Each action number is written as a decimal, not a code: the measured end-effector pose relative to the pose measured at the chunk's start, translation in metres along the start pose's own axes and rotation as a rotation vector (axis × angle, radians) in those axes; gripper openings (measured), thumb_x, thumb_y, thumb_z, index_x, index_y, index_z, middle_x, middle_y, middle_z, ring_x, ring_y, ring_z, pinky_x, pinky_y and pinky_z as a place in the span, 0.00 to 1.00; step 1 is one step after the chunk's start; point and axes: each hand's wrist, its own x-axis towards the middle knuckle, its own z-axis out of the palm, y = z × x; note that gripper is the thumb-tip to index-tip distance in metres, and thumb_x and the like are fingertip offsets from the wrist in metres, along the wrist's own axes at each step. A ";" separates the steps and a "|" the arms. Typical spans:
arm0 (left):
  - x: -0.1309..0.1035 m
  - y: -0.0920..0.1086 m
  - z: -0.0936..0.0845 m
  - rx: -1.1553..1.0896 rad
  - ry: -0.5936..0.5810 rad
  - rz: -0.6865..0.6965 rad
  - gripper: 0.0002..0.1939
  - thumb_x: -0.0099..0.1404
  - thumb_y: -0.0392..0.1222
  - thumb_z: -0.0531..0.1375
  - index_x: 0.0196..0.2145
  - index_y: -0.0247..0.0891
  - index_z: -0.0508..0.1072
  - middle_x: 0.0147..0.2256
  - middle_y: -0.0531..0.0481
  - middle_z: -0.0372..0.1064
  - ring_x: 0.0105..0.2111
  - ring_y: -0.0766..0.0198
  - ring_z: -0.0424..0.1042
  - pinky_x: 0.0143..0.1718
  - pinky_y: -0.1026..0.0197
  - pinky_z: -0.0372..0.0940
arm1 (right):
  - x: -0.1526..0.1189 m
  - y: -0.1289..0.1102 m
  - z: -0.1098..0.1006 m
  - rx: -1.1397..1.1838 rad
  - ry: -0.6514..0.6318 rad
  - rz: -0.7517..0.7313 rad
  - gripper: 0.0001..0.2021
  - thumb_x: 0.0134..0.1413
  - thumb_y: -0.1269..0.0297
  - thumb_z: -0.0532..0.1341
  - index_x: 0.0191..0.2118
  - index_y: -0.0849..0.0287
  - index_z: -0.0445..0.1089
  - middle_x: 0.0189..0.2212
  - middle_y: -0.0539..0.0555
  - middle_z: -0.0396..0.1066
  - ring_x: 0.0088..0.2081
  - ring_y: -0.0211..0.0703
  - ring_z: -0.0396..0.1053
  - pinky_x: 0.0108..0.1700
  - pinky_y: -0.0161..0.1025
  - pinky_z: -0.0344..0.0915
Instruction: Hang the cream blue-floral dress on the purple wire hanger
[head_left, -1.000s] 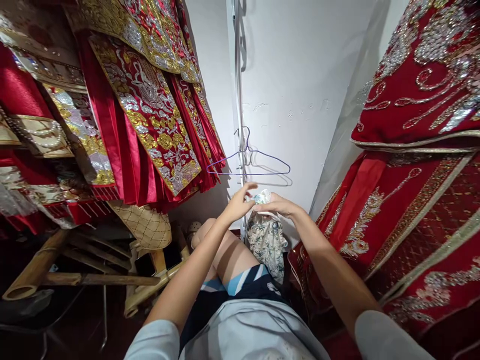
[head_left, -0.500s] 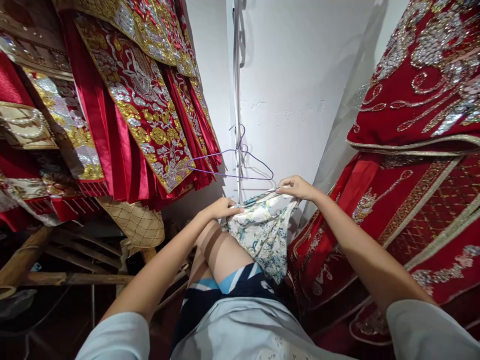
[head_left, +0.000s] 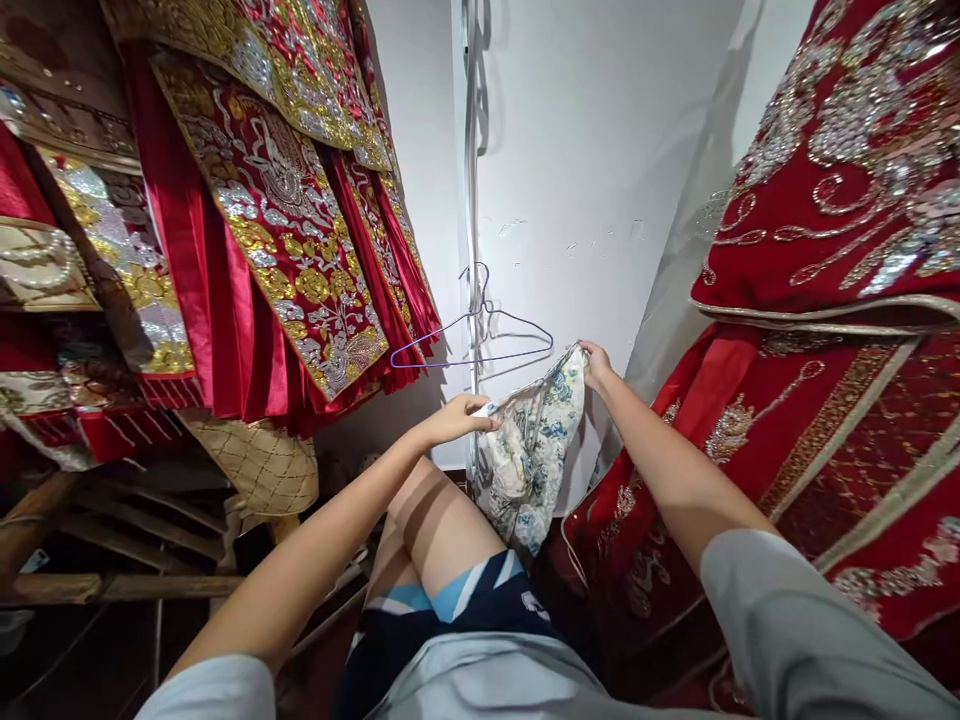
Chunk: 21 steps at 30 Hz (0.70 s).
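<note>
Nearest, the wearer's dark shorts (head_left: 442, 640) show below a pale shirt (head_left: 487, 675). Beyond the knees, a floral garment (head_left: 534, 440) hangs between both hands — the left hand (head_left: 457, 420) pinches one end of its upper edge, the right hand (head_left: 595, 364) grips the other, higher end. Just past it, a purple hanger (head_left: 517, 355) hangs bare before the white wall (head_left: 585, 150). Red embroidered garments (head_left: 292, 230) flank both sides.
</note>
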 end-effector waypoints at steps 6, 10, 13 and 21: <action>-0.001 0.009 0.008 -0.026 0.111 0.072 0.05 0.52 0.38 0.61 0.28 0.37 0.70 0.28 0.53 0.65 0.32 0.63 0.64 0.35 0.64 0.62 | 0.025 -0.001 0.028 0.089 -0.056 -0.007 0.15 0.67 0.54 0.59 0.44 0.63 0.71 0.37 0.53 0.74 0.33 0.38 0.73 0.37 0.40 0.73; -0.012 -0.009 -0.006 0.012 0.199 0.052 0.06 0.57 0.42 0.56 0.26 0.37 0.67 0.25 0.53 0.62 0.27 0.65 0.61 0.31 0.64 0.60 | 0.019 0.008 0.035 0.109 -0.177 -0.037 0.11 0.60 0.60 0.64 0.30 0.59 0.66 0.23 0.47 0.69 0.24 0.36 0.67 0.30 0.35 0.69; -0.017 -0.030 -0.031 0.052 0.316 0.018 0.11 0.58 0.45 0.56 0.22 0.38 0.63 0.21 0.54 0.59 0.24 0.66 0.58 0.28 0.65 0.56 | 0.010 0.010 0.037 0.066 -0.302 -0.024 0.12 0.50 0.64 0.69 0.27 0.57 0.64 0.20 0.47 0.67 0.22 0.37 0.66 0.29 0.35 0.68; -0.023 -0.052 -0.068 0.209 0.482 -0.064 0.10 0.58 0.40 0.54 0.20 0.39 0.61 0.20 0.55 0.58 0.24 0.65 0.58 0.29 0.65 0.52 | 0.001 -0.008 0.069 -0.001 -0.517 -0.002 0.11 0.47 0.64 0.71 0.28 0.58 0.67 0.23 0.48 0.69 0.24 0.38 0.67 0.30 0.35 0.68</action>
